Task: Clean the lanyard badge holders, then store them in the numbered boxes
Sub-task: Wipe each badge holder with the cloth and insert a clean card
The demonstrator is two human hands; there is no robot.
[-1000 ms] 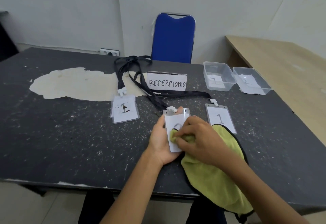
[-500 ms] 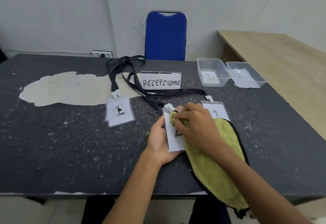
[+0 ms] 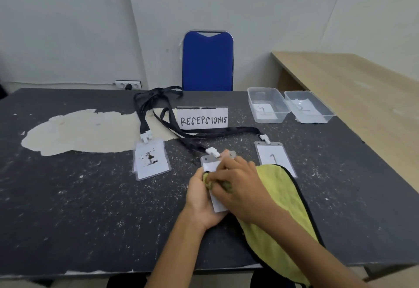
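We are mid-clean: our left hand (image 3: pixel 201 199) grips the clear plastic badge holder (image 3: pixel 213 163) while our right hand (image 3: pixel 240 185), closed on the yellow-green cloth (image 3: pixel 283 201), wipes it; boxing probably comes next.

The black, speckled counter (image 3: pixel 68 208) has a worn pale patch (image 3: pixel 86 131) left of the RESEPSIONIS sign (image 3: pixel 203 118). Right of the sign stand two clear boxes (image 3: pixel 267 105) (image 3: pixel 308 107). Nearer than the sign lie a stained badge holder (image 3: pixel 152 163), a holder marked 1 (image 3: pixel 272 154) and a yellow cloth (image 3: pixel 283 208).

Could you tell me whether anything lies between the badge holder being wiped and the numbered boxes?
The badge holder marked 1 lies flat on the table between the held badge holder and the two clear boxes. It is low, so lifting over it should clear it.
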